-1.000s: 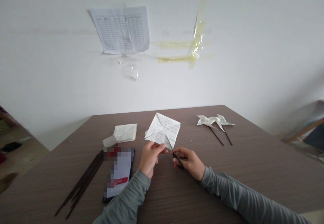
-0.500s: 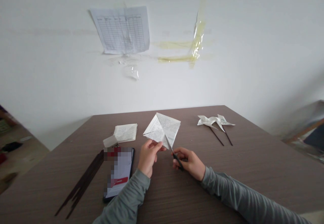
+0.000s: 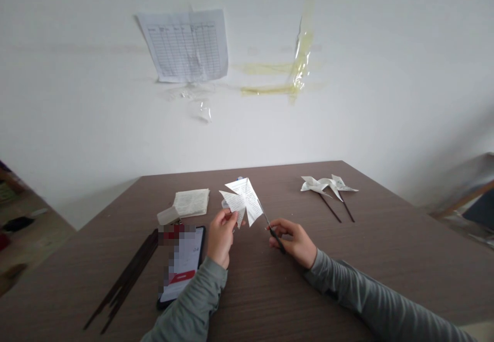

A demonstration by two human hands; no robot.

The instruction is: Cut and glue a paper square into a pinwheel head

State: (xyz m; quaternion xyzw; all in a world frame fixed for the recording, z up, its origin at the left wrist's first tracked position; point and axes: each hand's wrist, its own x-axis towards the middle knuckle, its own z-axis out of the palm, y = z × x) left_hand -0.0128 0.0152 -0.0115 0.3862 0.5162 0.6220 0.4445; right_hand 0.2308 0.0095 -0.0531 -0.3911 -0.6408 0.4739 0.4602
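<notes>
"Left fingers (image 3: 232,219) pinch slit paper (image 3: 251,201) above the surface (image 3: 250,295); right fingers (image 3: 284,223) grip scissors (image 3: 275,236)."

"Principal hazard, then?"

"Tearing (judged likeliest), should an overlong snip cross the paper's centre."

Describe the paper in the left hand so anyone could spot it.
Start at the brown table against the white wall. Near its middle, the left hand holds printed paper beside the scissors. Unlike the flat paper stack to its left and the pinwheels on sticks to its right, it has slits splitting it into pointed flaps.
</notes>
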